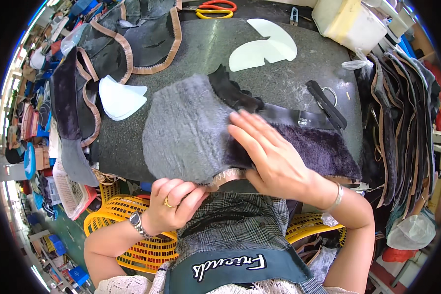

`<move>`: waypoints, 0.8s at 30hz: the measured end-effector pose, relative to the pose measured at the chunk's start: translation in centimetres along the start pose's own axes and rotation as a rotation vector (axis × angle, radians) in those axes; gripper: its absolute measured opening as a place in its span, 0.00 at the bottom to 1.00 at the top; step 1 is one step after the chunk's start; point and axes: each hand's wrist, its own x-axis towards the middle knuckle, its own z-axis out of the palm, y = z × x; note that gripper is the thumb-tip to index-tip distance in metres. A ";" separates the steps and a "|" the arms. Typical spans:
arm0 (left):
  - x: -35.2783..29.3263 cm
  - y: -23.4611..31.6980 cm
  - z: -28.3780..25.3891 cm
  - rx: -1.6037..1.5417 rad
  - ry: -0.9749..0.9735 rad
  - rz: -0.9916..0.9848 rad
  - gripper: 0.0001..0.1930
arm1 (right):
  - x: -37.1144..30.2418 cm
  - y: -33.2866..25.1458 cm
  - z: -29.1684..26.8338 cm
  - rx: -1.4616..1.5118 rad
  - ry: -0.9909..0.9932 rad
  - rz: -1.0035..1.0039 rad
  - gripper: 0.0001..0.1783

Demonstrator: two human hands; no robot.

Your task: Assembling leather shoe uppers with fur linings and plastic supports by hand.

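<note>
A furry fabric piece lies across the dark work table, with a grey plush part [181, 127] and a dark purple plush part [318, 149]. My left hand [174, 203] has its fingers curled round the near edge of the grey part, by a tan stitched border [226, 176]. My right hand [274, 154] rests flat on the piece where grey meets purple, fingers stretched out. Beyond that hand a black, jagged-edged strip [232, 90] shows. A long black object [327, 104] with a metal ring lies to the right.
White cut-out sheets lie at the far middle [264, 46] and left [121, 98]. Scissors [214, 10], snips [294, 16] and a white box [350, 24] are at the back. Tan-edged pieces [154, 41] drape the left; more hang right [402, 122]. Yellow baskets [149, 250] stand below.
</note>
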 end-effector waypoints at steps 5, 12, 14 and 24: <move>-1.6 -0.9 -0.2 0.222 0.092 -0.051 0.22 | 1.4 0.2 -1.9 0.609 -0.145 0.656 0.16; -0.3 -8.0 -1.4 -0.095 -0.209 -0.007 0.19 | 0.6 1.1 0.2 0.436 0.077 0.308 0.21; -4.3 -9.2 -2.2 0.058 -0.387 -0.150 0.27 | 0.9 0.7 0.9 0.052 -0.011 0.041 0.36; 6.9 -13.7 -3.0 -1.072 -0.305 -1.125 0.16 | 1.3 -0.8 1.7 -0.193 -0.135 0.061 0.40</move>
